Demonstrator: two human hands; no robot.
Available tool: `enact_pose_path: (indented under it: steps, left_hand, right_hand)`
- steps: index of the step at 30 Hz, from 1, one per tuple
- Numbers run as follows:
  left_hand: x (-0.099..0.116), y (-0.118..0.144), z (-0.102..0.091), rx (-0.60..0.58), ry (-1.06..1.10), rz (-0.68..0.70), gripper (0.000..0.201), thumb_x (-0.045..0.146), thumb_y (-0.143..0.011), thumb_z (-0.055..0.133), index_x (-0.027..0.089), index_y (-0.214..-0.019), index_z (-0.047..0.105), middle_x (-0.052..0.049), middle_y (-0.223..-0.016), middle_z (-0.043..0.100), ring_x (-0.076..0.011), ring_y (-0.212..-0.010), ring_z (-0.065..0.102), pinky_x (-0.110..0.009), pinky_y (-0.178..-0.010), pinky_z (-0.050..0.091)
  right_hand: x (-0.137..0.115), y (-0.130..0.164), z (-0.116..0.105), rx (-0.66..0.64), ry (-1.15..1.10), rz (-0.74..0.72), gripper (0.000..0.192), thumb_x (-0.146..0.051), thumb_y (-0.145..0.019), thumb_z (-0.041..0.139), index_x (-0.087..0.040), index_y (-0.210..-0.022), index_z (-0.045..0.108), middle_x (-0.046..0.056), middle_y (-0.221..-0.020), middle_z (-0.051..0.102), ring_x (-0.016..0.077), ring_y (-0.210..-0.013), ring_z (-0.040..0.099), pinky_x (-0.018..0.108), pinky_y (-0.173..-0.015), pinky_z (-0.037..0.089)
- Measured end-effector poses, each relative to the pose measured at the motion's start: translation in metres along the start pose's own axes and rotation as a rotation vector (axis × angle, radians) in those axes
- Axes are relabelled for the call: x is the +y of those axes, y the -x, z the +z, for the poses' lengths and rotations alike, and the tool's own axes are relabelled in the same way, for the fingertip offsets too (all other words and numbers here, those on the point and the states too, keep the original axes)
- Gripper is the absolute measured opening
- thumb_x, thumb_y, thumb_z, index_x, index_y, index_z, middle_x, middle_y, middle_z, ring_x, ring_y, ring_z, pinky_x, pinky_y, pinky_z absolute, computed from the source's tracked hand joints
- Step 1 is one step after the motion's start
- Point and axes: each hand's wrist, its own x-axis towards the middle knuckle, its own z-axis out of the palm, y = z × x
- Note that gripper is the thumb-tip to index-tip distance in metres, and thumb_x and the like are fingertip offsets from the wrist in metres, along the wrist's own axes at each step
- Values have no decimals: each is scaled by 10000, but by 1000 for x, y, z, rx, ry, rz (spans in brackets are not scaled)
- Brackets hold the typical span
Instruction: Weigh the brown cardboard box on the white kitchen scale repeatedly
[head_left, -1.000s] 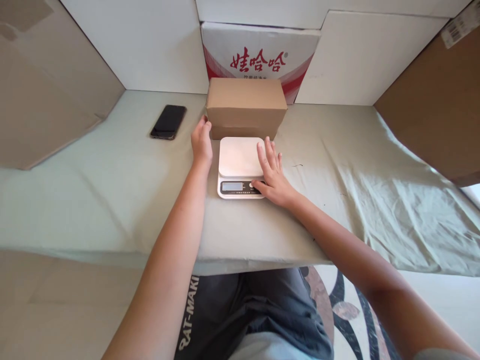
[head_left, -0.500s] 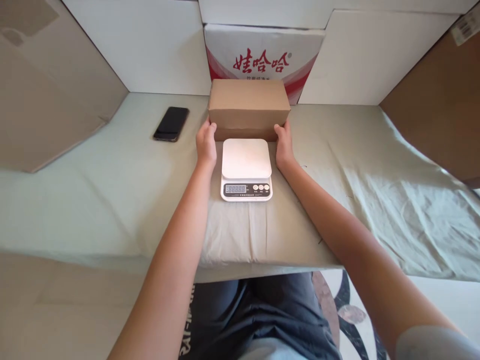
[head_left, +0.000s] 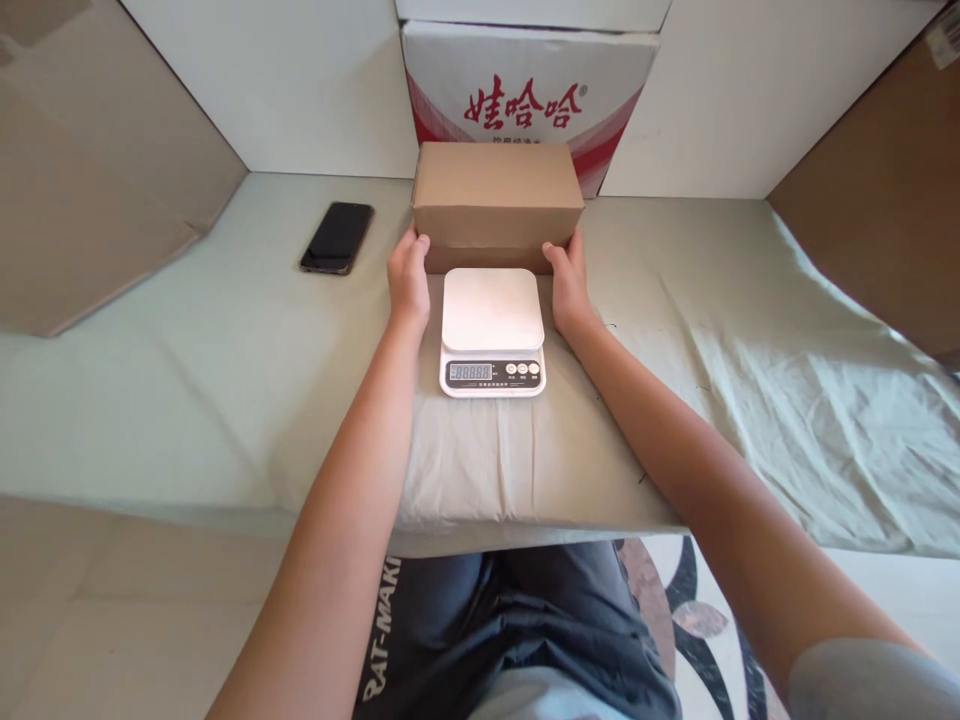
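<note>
Both hands clasp the box at the table's back edge — left hand on its left end, right hand on its right. The scale sits just before it — a phone lies toward the back-left corner.

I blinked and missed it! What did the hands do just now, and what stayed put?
The right hand left the scale buttons and moved to the brown box; with the left hand, both now clasp its ends. The phone stayed put.
</note>
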Motion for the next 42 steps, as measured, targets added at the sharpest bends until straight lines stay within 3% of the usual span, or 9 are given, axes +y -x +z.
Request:
enact_pose_path:
  steps: [17, 20, 23, 26, 29, 34, 38, 42]
  left_hand:
    - [3, 3, -2, -8, -18, -2, 512, 710, -856, 697, 254, -1085, 744, -65, -1238, 766, -337, -1469, 560, -408, -1221, 467]
    - [12, 4, 1, -8, -3, 38, 523, 709, -860, 702, 241, -1089, 748, -74, -1260, 762, -350, -1498, 537, -421, -1252, 442]
    - [34, 10, 3, -22, -41, 78, 531, 711, -882, 685, 257, -1145, 766, -66, -1292, 765, -354, -1536, 500, -429, -1277, 425]
    - [65, 33, -1, -44, -71, 106, 531, 697, -922, 654, 280, -1229, 775, -48, -1352, 761, -347, -1568, 485, -448, -1289, 424]
    - [87, 77, -10, -13, -71, 80, 586, 726, -962, 576, 303, -1321, 765, -34, -1489, 709, -326, -1549, 532, -462, -1281, 443]
    - [87, 137, -24, 86, -73, 20, 716, 842, -895, 558, 304, -1299, 803, -95, -1489, 724, -340, -1511, 581, -477, -1266, 463]
    - [77, 142, -27, 145, -80, 38, 802, 870, -887, 528, 251, -1322, 795, -148, -1472, 731, -366, -1468, 622, -536, -1260, 463]
    - [71, 139, -29, 122, -102, 38, 784, 847, -911, 527, 233, -1316, 798, -167, -1427, 754, -366, -1419, 664, -525, -1204, 525]
  right_hand:
    - [0, 0, -3, -22, 10, -37, 573, -458, -883, 590, -317, -1438, 561, 23, -1544, 631, 273, -1506, 532, 497, -1363, 390]
    - [-11, 5, -2, -36, 39, -73, 652, -465, -883, 582, -328, -1515, 499, 20, -1590, 593, 253, -1554, 491, 470, -1379, 375]
    - [-29, 16, -5, -46, 82, -137, 741, -443, -901, 561, -370, -1614, 374, -11, -1668, 516, 212, -1617, 420, 444, -1396, 360]
    - [-49, 42, -15, -78, 75, -226, 766, -458, -930, 554, -408, -1653, 305, -37, -1722, 448, 217, -1648, 386, 435, -1411, 340]
    - [-61, 80, -32, -116, 105, -231, 784, -580, -945, 576, -445, -1660, 282, -36, -1764, 391, 274, -1668, 361, 481, -1420, 321]
    - [-60, 121, -40, -150, 109, -248, 758, -647, -960, 573, -473, -1644, 295, 21, -1736, 420, 321, -1607, 450, 552, -1364, 403]
    - [-50, 124, -35, -126, 109, -298, 804, -669, -941, 624, -419, -1640, 313, 69, -1668, 481, 367, -1538, 495, 637, -1314, 416]
    - [-45, 124, -35, -104, 72, -275, 684, -629, -964, 614, -420, -1582, 411, 59, -1627, 517, 368, -1489, 521, 622, -1288, 435]
